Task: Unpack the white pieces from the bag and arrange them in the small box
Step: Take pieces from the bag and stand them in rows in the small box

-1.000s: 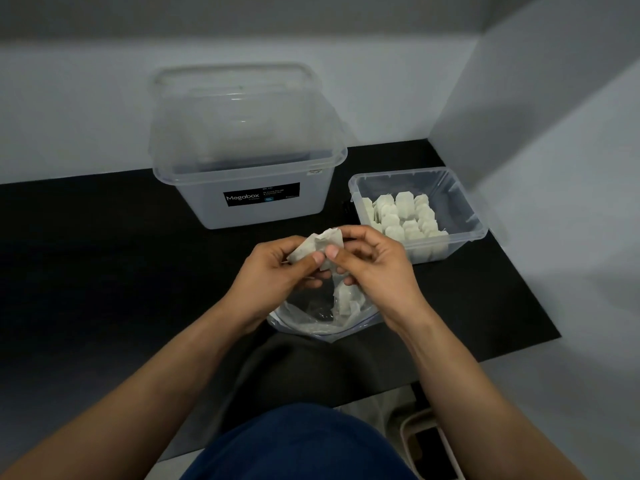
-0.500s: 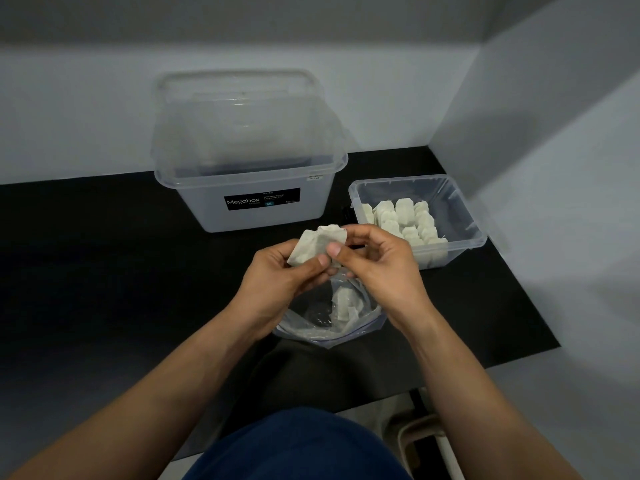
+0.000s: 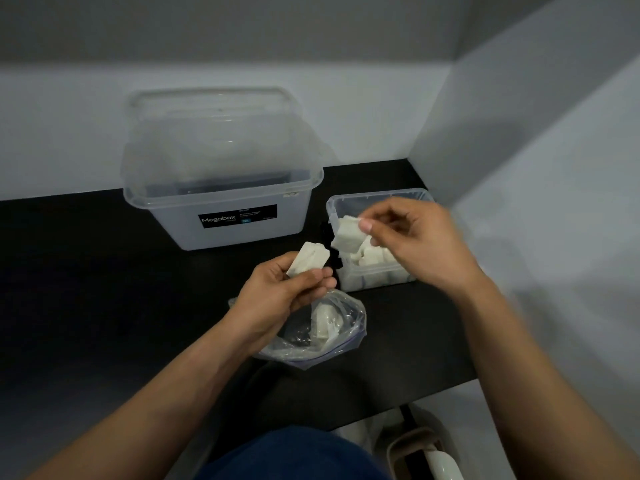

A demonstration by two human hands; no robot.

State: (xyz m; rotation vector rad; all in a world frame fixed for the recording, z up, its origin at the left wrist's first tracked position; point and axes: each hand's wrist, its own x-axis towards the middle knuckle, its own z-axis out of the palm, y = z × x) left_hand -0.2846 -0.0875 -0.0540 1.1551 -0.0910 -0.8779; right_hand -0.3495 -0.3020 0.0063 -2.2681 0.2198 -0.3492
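My left hand [image 3: 277,296] holds a white piece [image 3: 308,258] above the clear plastic bag [image 3: 343,337], which lies open on the black table with a few white pieces [image 3: 322,323] still inside. My right hand [image 3: 412,240] pinches another white piece [image 3: 348,233] over the near left corner of the small clear box [image 3: 381,197]. Several white pieces [image 3: 372,256] sit in that box, partly hidden by my right hand.
A large clear lidded box labelled Megabox [image 3: 221,188] stands at the back of the black table [image 3: 86,271]. White walls close off the back and the right side. The table's front edge runs just below the bag, with my lap beneath.
My hands have parted: the right one moved right and away to the small box with one white piece, while the left one kept the other piece above the bag.
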